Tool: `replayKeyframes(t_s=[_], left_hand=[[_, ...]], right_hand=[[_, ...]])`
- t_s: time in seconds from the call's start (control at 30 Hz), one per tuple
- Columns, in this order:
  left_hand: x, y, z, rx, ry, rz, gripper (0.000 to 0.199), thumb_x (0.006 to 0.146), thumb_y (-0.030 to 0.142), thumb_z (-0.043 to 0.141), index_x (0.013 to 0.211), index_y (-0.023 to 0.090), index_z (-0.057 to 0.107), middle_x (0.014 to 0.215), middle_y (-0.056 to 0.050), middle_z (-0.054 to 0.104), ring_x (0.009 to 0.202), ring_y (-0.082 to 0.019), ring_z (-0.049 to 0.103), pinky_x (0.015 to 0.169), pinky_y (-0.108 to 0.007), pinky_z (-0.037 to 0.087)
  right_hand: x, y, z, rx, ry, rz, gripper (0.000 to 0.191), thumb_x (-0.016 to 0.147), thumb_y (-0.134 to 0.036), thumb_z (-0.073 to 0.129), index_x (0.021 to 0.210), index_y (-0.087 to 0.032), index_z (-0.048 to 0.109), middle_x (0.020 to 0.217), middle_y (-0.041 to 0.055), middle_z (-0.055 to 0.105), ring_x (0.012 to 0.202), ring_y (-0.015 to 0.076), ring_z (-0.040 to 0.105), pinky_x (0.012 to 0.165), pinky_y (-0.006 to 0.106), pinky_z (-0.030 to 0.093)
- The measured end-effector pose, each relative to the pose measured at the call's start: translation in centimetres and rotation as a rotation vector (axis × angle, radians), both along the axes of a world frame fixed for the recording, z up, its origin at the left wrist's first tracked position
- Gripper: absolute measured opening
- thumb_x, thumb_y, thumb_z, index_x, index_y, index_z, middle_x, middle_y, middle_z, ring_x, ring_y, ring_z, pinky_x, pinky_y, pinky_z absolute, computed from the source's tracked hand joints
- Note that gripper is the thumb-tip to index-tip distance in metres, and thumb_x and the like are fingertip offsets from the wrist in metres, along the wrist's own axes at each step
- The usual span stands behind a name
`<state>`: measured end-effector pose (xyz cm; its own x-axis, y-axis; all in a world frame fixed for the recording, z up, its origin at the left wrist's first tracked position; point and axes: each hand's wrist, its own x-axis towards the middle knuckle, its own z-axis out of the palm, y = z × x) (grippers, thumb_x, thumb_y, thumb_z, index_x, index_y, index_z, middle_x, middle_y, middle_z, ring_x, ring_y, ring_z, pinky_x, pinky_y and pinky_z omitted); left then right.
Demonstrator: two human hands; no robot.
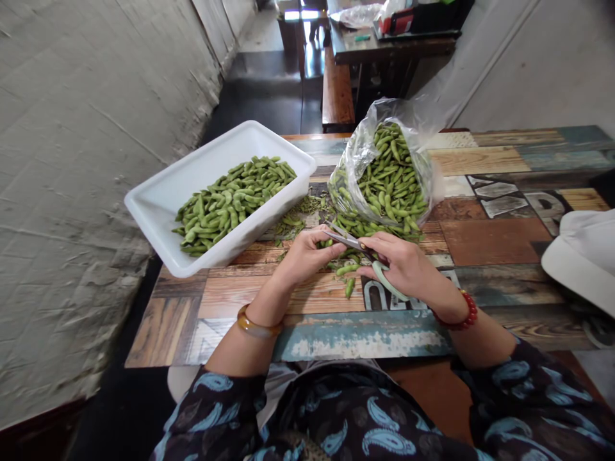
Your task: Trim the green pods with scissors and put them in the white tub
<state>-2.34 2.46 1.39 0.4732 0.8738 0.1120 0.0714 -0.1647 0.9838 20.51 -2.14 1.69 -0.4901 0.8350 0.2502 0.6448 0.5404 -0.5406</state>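
Scissors (352, 241) with pale green handles are in my right hand (401, 261), the blades pointing left and a little apart. My left hand (307, 256) pinches a green edamame pod (327, 243) at the blades, mostly covered by the fingers. Below the blades, a few loose pods (349, 287) lie on the table. Beyond my hands, a clear plastic bag (358, 168) lies open, full of pods (394, 173) that spill out at its mouth. To the left, a white plastic tub (158, 205) holds a heap of pods (230, 202).
Small green trimmings (307, 208) are scattered between tub and bag on the patchwork-wood table (490, 240). A white cap (583, 256) sits at the right edge. A rough wall (96, 160) runs along the left. Behind stand a wooden bench (337, 89) and another table (398, 48).
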Motion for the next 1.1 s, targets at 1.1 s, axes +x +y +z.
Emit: replayKeyframes(t_s=[1.1], left_hand=[[0.6, -0.6, -0.1, -0.490, -0.423, 0.108, 0.037, 0.075, 0.041, 0.081, 0.076, 0.015, 0.055, 0.063, 0.001, 0.067, 0.040, -0.002, 0.040, 0.044, -0.017, 0.028]], right_hand=[[-0.3, 0.1, 0.0, 0.135, 0.002, -0.076, 0.043, 0.089, -0.033, 0.070, 0.128, -0.022, 0.058, 0.111, 0.0103, 0.065, 0.095, 0.0261, 0.065, 0.081, 0.039, 0.056]])
